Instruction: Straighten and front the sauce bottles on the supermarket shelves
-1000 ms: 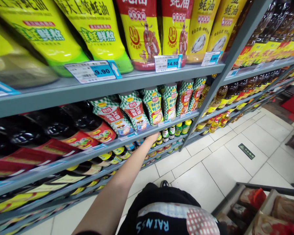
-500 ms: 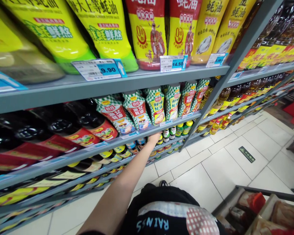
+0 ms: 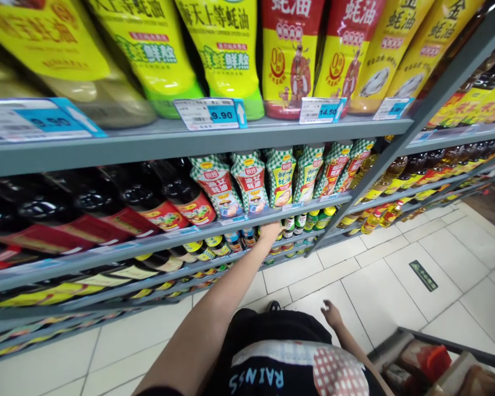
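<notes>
Bottles (image 3: 289, 226) right of the left hand (image 3: 271, 231) look stiff, probably slippery; best held mid-body. Its grip I cannot tell; the right hand (image 3: 332, 314), nearer, is unclenched, empty.

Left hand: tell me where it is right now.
In the head view, the left hand is just right of centre, below the green-checkered bottles and left of the small green jars.

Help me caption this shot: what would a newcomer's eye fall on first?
Probably the big yellow oyster sauce bottles with lime-green bases, on the upper shelf. Next, perhaps the left arm extending up the middle, its left hand just below the green-checked oyster sauce bottles. The right hand, over pale floor tiles at lower right, might come third.
</notes>
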`<control>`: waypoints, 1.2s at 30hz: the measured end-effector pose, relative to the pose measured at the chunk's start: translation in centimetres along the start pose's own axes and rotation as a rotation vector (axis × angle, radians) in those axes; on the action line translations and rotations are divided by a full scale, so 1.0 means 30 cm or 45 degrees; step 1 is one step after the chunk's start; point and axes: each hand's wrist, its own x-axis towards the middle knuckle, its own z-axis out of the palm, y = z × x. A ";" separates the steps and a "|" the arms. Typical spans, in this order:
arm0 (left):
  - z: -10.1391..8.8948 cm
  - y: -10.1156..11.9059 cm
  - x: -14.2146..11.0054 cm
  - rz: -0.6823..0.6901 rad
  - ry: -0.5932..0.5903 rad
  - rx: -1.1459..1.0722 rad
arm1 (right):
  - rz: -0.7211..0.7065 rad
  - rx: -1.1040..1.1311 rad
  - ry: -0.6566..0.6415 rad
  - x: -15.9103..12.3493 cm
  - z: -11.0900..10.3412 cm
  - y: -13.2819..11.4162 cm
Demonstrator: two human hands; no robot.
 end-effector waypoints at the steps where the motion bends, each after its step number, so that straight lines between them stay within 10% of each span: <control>1: 0.009 -0.004 -0.057 0.026 0.005 0.013 | -0.054 -0.009 0.008 0.059 -0.005 -0.037; 7: 0.157 -0.161 -0.536 0.357 -0.256 0.047 | -0.472 -0.070 0.302 0.483 -0.070 -0.471; 11: 0.274 -0.366 -0.886 0.107 -0.490 0.132 | -0.471 -0.205 0.371 0.638 -0.066 -0.714; 15: 0.351 -0.494 -1.241 -0.353 -0.639 0.221 | -0.417 -0.345 0.316 0.707 -0.038 -0.784; 21: 0.450 -0.468 -1.663 -0.860 -0.906 0.211 | -0.610 -0.410 0.228 0.774 -0.060 -0.747; 26: 0.523 -0.468 -1.755 -1.069 -1.068 0.108 | -0.684 -0.370 0.299 0.776 -0.068 -0.703; 36: 0.544 -0.601 -1.555 -1.037 -0.834 -0.054 | -0.345 -0.273 0.790 0.800 -0.137 -0.614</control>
